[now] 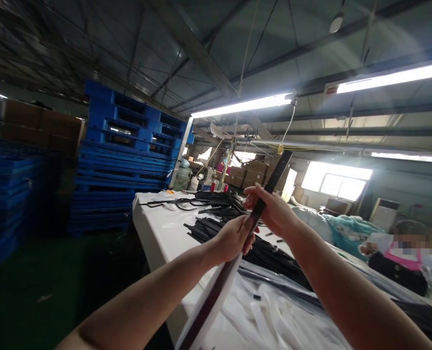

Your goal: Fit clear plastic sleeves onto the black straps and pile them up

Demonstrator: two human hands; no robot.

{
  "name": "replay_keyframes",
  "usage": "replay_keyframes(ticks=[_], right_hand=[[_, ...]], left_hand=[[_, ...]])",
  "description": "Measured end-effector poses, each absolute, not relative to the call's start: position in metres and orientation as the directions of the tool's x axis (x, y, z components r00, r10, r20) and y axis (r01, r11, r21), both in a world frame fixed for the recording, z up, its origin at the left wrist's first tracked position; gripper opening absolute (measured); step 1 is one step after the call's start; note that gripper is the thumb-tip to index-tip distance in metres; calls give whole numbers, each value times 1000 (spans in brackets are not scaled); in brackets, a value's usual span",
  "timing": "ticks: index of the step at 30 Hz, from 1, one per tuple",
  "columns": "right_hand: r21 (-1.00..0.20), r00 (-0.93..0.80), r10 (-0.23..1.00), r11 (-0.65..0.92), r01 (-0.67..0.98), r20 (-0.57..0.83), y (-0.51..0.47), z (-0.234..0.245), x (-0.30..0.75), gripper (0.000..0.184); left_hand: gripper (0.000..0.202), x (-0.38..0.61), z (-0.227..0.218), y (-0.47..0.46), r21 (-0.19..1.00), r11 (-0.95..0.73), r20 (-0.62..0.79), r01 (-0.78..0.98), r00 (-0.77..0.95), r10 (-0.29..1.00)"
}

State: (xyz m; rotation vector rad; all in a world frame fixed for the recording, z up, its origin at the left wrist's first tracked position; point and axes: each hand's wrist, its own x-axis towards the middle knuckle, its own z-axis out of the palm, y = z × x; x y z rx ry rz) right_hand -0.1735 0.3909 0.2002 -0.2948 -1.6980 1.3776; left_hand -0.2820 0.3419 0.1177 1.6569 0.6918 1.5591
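A long, flat dark bar (279, 167) with small holes near its top end rises at a slant in front of me. My left hand (232, 238) is closed around it, about where a white fabric sleeve (225, 291) covers its lower part. Higher up, my right hand (276, 209) holds the same bar, thumb and fingers wrapped about it. Beneath my hands, bundles of black strips (210, 228) lie on a white-covered table (165, 228). Loose white fabric strips (274, 316) are spread nearer to me. The bar's bottom end is out of view.
Tall stacks of blue pallets (124, 165) stand on the left, beyond the green floor (37, 301). On the right side of the table sits another person (402, 262), with teal bundled material (351, 231) close by. Cardboard boxes (254, 172) are piled at the back.
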Motion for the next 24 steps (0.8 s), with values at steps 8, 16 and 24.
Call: replay_keyframes(ticks=[8,16,24], right_hand=[[-569,-82,571,774,-279,817,432,252,-133,56],[-616,-320,552,775,-145,770,413,232,-144,46],[-671,-418,567,725,-155,709,401,216,-153,45]], left_hand=[[56,-281,84,344,875,-479,482,-67,201,853],[54,-281,98,348,865,-488,502,-118,181,846],[53,-280,120,342,831,-535,554,-152,148,819]])
